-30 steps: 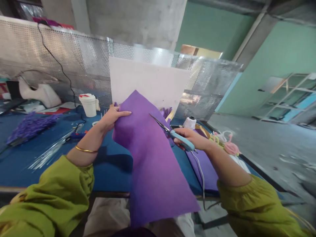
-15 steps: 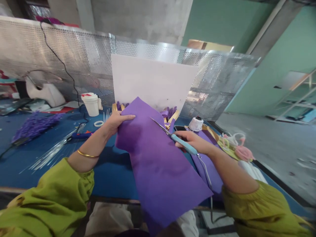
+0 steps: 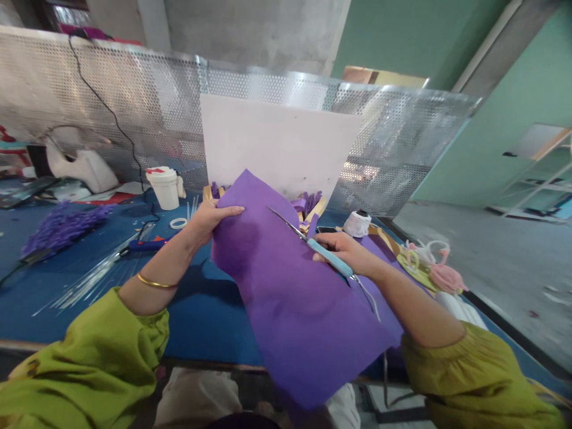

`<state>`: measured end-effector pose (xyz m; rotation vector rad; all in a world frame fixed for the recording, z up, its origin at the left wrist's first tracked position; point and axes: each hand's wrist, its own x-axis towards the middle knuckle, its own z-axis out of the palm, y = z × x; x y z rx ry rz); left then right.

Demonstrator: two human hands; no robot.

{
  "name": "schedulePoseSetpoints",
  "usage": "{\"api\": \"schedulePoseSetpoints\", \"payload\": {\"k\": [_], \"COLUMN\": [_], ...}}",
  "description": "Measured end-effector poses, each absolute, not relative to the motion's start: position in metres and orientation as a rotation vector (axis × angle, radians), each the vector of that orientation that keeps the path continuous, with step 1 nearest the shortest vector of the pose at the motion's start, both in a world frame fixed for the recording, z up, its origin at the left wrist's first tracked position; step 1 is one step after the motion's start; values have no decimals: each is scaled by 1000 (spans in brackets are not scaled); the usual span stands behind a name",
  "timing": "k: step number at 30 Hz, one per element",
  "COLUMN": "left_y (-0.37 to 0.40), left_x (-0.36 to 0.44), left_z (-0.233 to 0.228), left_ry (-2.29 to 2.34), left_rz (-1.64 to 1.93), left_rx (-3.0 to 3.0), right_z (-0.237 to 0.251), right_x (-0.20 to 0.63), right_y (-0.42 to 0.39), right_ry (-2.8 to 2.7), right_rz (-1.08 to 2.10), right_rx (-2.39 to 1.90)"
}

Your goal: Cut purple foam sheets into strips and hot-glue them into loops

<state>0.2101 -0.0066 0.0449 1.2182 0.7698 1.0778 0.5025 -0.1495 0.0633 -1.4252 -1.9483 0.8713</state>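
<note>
A large purple felt sheet (image 3: 286,286) hangs tilted over the blue table's front edge. My left hand (image 3: 210,217) pinches its upper left edge, thumb on top. My right hand (image 3: 344,253) grips blue-handled scissors (image 3: 313,241) by the handle, blades pointing up-left across the sheet's upper right part. A thin cord trails from the scissors' handle down past my right forearm. Both sleeves are lime green; a gold bangle sits on my left wrist.
A white board (image 3: 277,143) leans on a perforated metal screen (image 3: 111,101) behind. A white cup (image 3: 165,187), a tape ring (image 3: 179,223), clear strips (image 3: 89,280), a purple fringe pile (image 3: 58,229), a white spool (image 3: 356,223) and pink trimmings (image 3: 440,274) lie on the blue table (image 3: 205,316).
The sheet has swung so its lower end lies further right, under my right forearm. The scissors and right hand shifted slightly left over it. My left hand keeps its hold.
</note>
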Motion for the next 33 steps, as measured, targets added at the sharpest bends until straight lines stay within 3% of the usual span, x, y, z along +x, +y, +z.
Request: {"api": "schedulePoseSetpoints", "payload": {"k": [15, 23, 33], "left_y": [-19, -17, -12], "left_x": [219, 221, 223], "left_z": [44, 43, 35], "left_ry": [795, 746, 718], "left_rz": [1134, 1171, 1039], "left_rx": [1346, 1334, 1287], "right_z": [76, 71, 78], "right_x": [492, 498, 490], "right_y": [-150, -146, -150], "right_ry": [-1926, -2017, -1975], "right_rz": [957, 806, 864], "right_rx": [-1467, -1443, -1488]}}
